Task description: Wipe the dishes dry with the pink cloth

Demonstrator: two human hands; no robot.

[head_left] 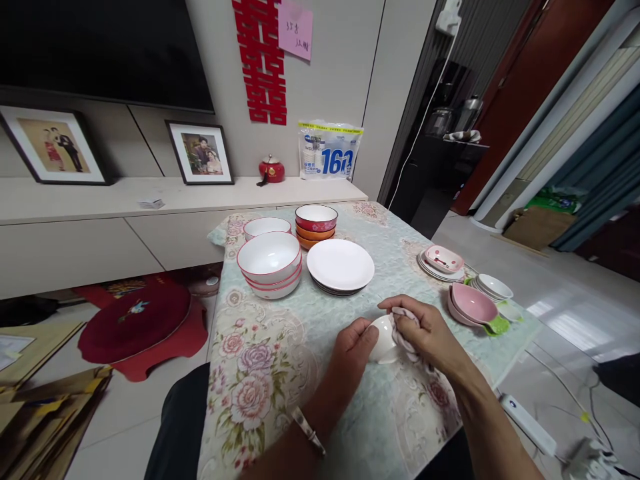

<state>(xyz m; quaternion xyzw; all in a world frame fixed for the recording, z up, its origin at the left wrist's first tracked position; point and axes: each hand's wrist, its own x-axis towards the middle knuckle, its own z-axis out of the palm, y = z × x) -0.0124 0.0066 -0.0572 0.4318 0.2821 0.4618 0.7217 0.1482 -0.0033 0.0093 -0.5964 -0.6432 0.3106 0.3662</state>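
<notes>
My left hand point(354, 343) is closed on the left side of a small white bowl point(383, 341), its thumb on the surface. A bunched, pale patterned cloth point(407, 331) is gripped in my right hand point(423, 327) and pressed against the bowl's right side. Part of the bowl is hidden by the cloth and fingers. Both hands are above the near right part of the flowered tablecloth point(310, 373). Beyond them stands a stack of white plates point(341, 265). Pink leaf-shaped bowls point(473, 303) lie to the right of my right hand.
White bowls with red rims point(270, 257) are stacked left of the plates, with red and orange bowls point(316, 220) behind. At the right edge are small white bowls point(493, 287) and a pink dotted dish point(444, 259) on plates. A red stool point(145, 320) stands at left.
</notes>
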